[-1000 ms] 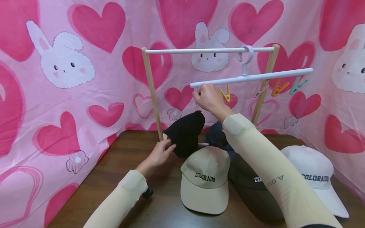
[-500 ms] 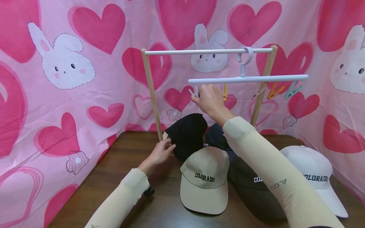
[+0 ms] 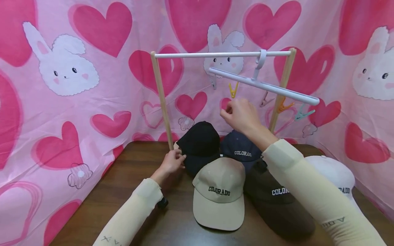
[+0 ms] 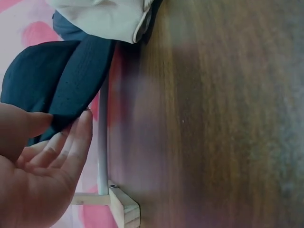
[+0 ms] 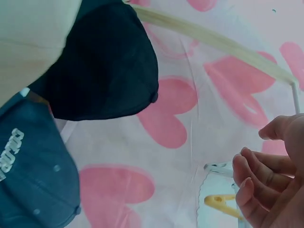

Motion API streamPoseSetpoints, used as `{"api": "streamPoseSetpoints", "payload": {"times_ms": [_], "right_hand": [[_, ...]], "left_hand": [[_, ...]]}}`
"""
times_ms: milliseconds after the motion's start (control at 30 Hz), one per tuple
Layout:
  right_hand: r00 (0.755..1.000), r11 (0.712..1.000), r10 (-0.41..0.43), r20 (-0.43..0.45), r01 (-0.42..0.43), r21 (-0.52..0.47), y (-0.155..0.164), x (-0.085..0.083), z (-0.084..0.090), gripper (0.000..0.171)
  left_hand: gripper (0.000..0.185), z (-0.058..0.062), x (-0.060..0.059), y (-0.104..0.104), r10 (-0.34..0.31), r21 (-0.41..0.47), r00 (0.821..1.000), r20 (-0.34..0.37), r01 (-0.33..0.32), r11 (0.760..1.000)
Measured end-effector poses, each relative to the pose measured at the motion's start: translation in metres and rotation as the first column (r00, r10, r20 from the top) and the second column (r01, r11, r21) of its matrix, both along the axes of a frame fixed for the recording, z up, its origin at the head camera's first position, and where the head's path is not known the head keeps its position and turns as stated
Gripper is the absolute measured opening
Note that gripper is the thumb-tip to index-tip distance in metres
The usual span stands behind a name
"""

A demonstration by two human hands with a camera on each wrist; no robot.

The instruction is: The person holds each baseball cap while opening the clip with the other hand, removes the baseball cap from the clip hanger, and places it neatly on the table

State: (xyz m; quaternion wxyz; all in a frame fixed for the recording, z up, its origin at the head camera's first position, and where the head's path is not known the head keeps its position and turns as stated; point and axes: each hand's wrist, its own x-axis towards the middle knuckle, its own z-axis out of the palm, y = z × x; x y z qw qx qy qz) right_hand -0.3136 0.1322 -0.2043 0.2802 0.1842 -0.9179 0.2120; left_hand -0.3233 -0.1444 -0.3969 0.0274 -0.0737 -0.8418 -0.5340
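Observation:
My left hand (image 3: pixel 173 161) pinches the edge of a black cap (image 3: pixel 198 140) between thumb and fingers. The cap sits at the back left of the table, by the rack's left post. In the left wrist view its brim (image 4: pixel 78 85) shows above my fingertips. My right hand (image 3: pixel 241 114) is raised in the air, fingers loosely bent and holding nothing. Above it a white hanger (image 3: pixel 277 89) hangs tilted from the rack's top rod (image 3: pixel 209 54), left end higher. Several clothespins dangle from it, among them a yellow one (image 3: pixel 233 90), nearest my right hand, and a teal one (image 3: pixel 304 112).
A beige cap (image 3: pixel 220 191) stands in front of the black one. Behind it sits a navy cap (image 3: pixel 238 147). A dark brown cap (image 3: pixel 277 201) and a white cap (image 3: pixel 333 171), partly behind my right sleeve, lie to the right. A pink curtain (image 3: pixel 114 92) surrounds the wooden table (image 3: pixel 123 191).
My right hand has left the grey clothespin at the hanger's left end, moving down and right. The hanger has swung, its left end rising. The black cap has settled lower, its brim forward.

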Motion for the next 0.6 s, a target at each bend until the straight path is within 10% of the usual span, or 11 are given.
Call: {"api": "streamPoseSetpoints", "payload": {"times_ms": [600], "right_hand": [[0.979, 0.993, -0.003, 0.206, -0.022, 0.118, 0.095, 0.047, -0.046, 0.019]], "left_hand": [[0.030, -0.013, 0.002, -0.022, -0.058, -0.077, 0.991, 0.117, 0.068, 0.995]]}}
